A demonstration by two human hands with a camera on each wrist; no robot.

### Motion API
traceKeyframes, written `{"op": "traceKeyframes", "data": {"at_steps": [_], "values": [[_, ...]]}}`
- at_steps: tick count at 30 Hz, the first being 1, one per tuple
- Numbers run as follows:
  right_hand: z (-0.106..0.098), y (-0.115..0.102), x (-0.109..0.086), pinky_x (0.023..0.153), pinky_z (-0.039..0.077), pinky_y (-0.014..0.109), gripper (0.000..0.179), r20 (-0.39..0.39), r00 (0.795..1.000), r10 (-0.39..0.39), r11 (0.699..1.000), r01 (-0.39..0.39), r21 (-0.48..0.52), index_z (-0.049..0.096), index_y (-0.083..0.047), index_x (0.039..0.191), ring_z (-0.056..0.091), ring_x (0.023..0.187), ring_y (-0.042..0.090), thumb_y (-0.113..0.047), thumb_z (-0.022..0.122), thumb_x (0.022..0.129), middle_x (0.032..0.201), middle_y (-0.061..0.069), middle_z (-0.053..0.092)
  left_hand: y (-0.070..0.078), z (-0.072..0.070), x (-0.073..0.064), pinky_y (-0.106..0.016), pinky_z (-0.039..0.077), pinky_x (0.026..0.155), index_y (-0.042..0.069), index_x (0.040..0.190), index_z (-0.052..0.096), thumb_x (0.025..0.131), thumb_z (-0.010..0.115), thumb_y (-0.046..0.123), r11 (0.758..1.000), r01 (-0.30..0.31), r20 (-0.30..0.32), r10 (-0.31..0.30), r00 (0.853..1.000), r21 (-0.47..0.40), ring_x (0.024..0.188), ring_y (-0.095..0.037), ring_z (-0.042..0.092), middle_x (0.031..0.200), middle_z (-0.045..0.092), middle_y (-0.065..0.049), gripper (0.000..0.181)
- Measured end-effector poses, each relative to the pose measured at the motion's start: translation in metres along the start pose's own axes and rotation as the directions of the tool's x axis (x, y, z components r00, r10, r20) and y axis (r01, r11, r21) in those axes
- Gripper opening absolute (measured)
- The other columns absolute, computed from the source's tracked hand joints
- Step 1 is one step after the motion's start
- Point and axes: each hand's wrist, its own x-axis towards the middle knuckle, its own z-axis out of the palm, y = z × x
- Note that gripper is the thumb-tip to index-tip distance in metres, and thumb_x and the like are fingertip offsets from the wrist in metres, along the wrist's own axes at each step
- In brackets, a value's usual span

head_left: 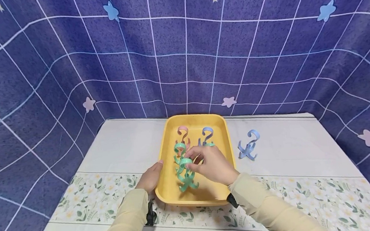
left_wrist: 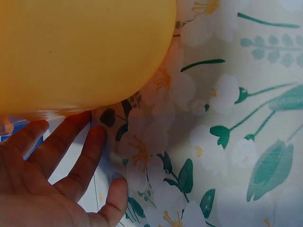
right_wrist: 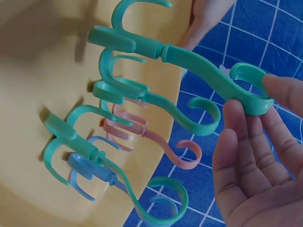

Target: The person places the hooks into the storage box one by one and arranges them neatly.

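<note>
My right hand pinches the curled top of a green swivel hook with several prongs, between thumb and fingertips. That hook stands upright over the near left part of a yellow tray, prongs down. Behind it in the tray stand another green hook and a pink hook. Farther right are a third green hook and a blue hook, partly hidden by my right hand in the head view. My left hand rests against the tray's left outer side, fingers extended and spread.
One more blue hook stands on the white table right of the tray. A floral strip crosses the tabletop under the tray's near end. A dark blue gridded curtain hangs behind and at both sides.
</note>
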Motion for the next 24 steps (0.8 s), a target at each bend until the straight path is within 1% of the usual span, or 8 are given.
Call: {"op": "traceKeyframes", "data": {"at_steps": [2,6,12,15,20,24], "values": [[0.003,0.001,0.001,0.069,0.054,0.025,0.013,0.008,1.0,-0.003,1.0,0.003,0.001,0.076,-0.011,0.101,0.066,0.075,0.007,-0.008,0.079,0.089,0.093,-0.004,0.073,0.0,0.0,0.0,-0.061,0.023,0.117,0.006,0.16,0.031,0.111,0.022,0.048,1.0,0.0,0.0,0.0,1.0,0.0,0.143,-0.048,0.033,0.155,0.04,-0.025,0.065],[0.008,0.003,0.002,0.069,0.055,0.024,0.012,0.029,0.999,-0.015,1.0,0.015,0.0,0.076,-0.009,0.1,0.068,0.076,0.011,-0.007,0.079,0.089,0.094,-0.002,0.073,0.0,0.0,0.0,-0.061,0.023,0.117,0.006,0.159,0.032,0.111,0.022,0.048,1.0,0.006,-0.001,-0.006,1.0,0.001,0.144,-0.048,0.033,0.155,0.04,-0.025,0.065],[0.016,0.003,0.005,0.068,0.054,0.025,0.012,0.059,0.998,0.011,1.0,-0.011,0.001,0.075,-0.009,0.101,0.067,0.079,0.016,-0.007,0.079,0.089,0.092,-0.002,0.072,0.001,0.0,0.0,-0.06,0.023,0.118,0.006,0.16,0.032,0.111,0.021,0.049,1.0,0.017,0.003,-0.017,1.0,0.007,0.144,-0.047,0.033,0.156,0.039,-0.024,0.066],[0.019,0.004,0.006,0.068,0.054,0.025,0.012,0.056,0.998,0.009,1.0,-0.008,-0.019,0.075,-0.009,0.1,0.067,0.078,0.015,-0.008,0.08,0.089,0.09,-0.001,0.072,0.001,0.0,-0.001,-0.06,0.024,0.117,0.006,0.16,0.032,0.111,0.021,0.049,1.0,0.019,0.003,-0.019,1.0,0.008,0.143,-0.047,0.034,0.156,0.04,-0.024,0.066],[0.023,0.005,0.008,0.068,0.053,0.025,0.012,0.056,0.998,0.02,0.999,-0.018,-0.042,0.075,-0.01,0.099,0.063,0.073,0.009,-0.009,0.08,0.089,0.087,-0.002,0.071,0.0,0.0,-0.001,-0.06,0.024,0.117,0.005,0.16,0.031,0.111,0.021,0.048,1.0,0.009,0.007,-0.009,1.0,0.007,0.143,-0.048,0.033,0.156,0.039,-0.025,0.065],[0.027,0.007,0.009,0.069,0.053,0.026,0.012,0.058,0.998,0.025,0.998,-0.022,-0.056,0.075,-0.011,0.099,0.063,0.072,0.009,-0.01,0.081,0.089,0.087,-0.002,0.071,-0.001,0.0,-0.001,-0.06,0.024,0.117,0.005,0.16,0.03,0.111,0.021,0.047,1.0,-0.007,0.01,0.007,1.0,0.012,0.143,-0.048,0.033,0.156,0.039,-0.025,0.065]]}}
